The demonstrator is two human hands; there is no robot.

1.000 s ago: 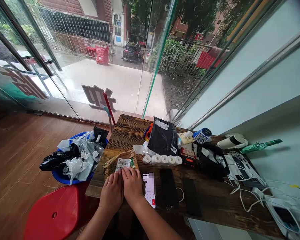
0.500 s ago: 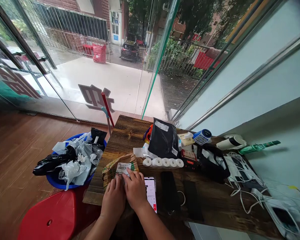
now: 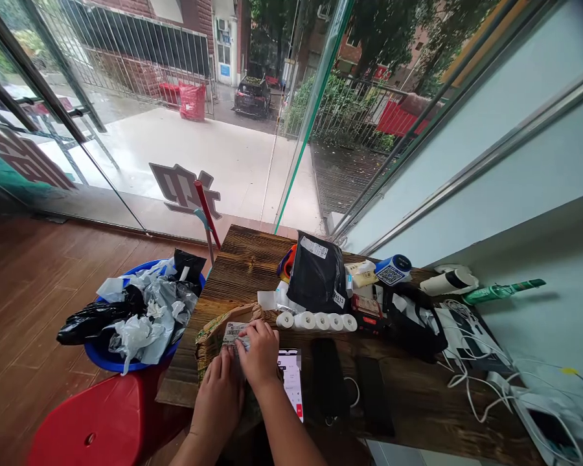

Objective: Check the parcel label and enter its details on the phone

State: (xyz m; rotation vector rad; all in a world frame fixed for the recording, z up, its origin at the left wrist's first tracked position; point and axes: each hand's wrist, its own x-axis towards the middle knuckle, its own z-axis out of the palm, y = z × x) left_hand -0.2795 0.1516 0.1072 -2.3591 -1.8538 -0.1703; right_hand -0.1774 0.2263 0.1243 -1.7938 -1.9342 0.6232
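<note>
A crumpled brown cardboard package (image 3: 208, 336) with yellow-green tape lies near the left edge of the wooden table. On its top is a white printed shipping label (image 3: 233, 330). My left hand (image 3: 219, 388) presses on the near side of the package, its fingers curled at the label's lower edge. My right hand (image 3: 260, 355) is beside it, thumb and fingers bent together at a greyish, lifted-looking part of the label. Its fingertips are partly hidden. Just right of my right hand lies a phone (image 3: 291, 382) with a lit screen.
White paper rolls (image 3: 315, 321) and a black parcel (image 3: 318, 272) stand beyond the phone. A dark phone-like slab (image 3: 329, 372) lies to the right. At left, a blue basin (image 3: 111, 359) heaped with plastic waste sits by a red stool (image 3: 90, 421). White cables (image 3: 466, 369) run at far right.
My right hand has shifted slightly and its fingers have closed more at the label, where a greyish part shows. My left hand stays on the package, its fingers a little lower.
</note>
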